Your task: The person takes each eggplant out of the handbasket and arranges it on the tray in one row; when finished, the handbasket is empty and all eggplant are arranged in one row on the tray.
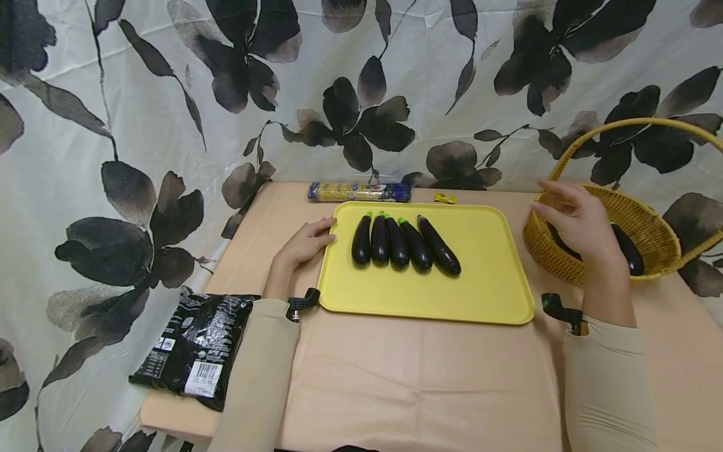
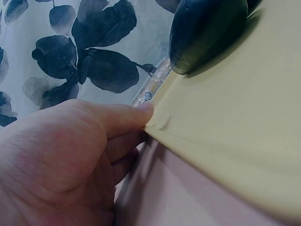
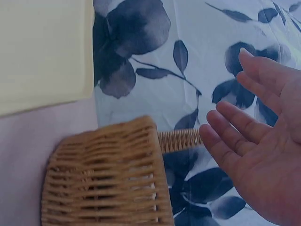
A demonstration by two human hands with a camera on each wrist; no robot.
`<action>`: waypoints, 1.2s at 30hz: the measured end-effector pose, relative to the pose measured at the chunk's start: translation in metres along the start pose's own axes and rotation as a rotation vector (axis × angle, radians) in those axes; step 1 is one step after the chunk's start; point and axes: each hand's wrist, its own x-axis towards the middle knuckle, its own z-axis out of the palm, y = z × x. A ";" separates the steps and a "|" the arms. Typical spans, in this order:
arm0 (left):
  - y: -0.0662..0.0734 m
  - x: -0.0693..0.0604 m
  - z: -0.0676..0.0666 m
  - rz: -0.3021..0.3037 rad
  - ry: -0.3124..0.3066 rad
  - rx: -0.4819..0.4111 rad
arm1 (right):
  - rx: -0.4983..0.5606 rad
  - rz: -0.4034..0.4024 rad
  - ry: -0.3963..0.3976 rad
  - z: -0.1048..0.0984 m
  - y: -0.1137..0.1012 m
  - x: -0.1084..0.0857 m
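A yellow tray [image 1: 486, 276] lies on the table with several dark eggplants [image 1: 398, 245] side by side, green stems toward the back. My left hand [image 1: 302, 246] pinches the tray's left rim; in the left wrist view the thumb lies on top and fingers are curled beneath. Over the near left side of a wicker basket [image 1: 649, 220] is my right hand [image 1: 582, 220], holding nothing. The right wrist view shows its fingers loosely extended beside the basket handle [image 3: 181, 140]. Inside the basket lies an eggplant [image 1: 628, 250]; another dark one is partly hidden by the hand.
A black plastic bag [image 1: 194, 345] with a white label lies at the table's left edge. Behind the tray are a long yellow-and-blue package [image 1: 359, 192] and a small yellow packet [image 1: 445, 198]. A floral curtain [image 1: 423, 75] hangs behind the table.
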 end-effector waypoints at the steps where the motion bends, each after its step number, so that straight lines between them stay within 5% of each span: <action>1: 0.000 0.000 0.000 -0.001 -0.002 -0.003 | -0.002 0.012 0.000 -0.002 0.002 0.000; 20: -0.001 -0.001 0.000 0.006 -0.004 -0.005 | -0.112 0.227 -0.074 -0.022 0.061 -0.006; 29: 0.000 0.000 0.000 0.002 0.002 0.008 | -0.211 0.262 -0.143 -0.017 0.073 -0.004; 36: -0.001 0.000 -0.001 0.006 -0.004 0.012 | -0.173 0.336 -0.184 -0.017 0.080 0.001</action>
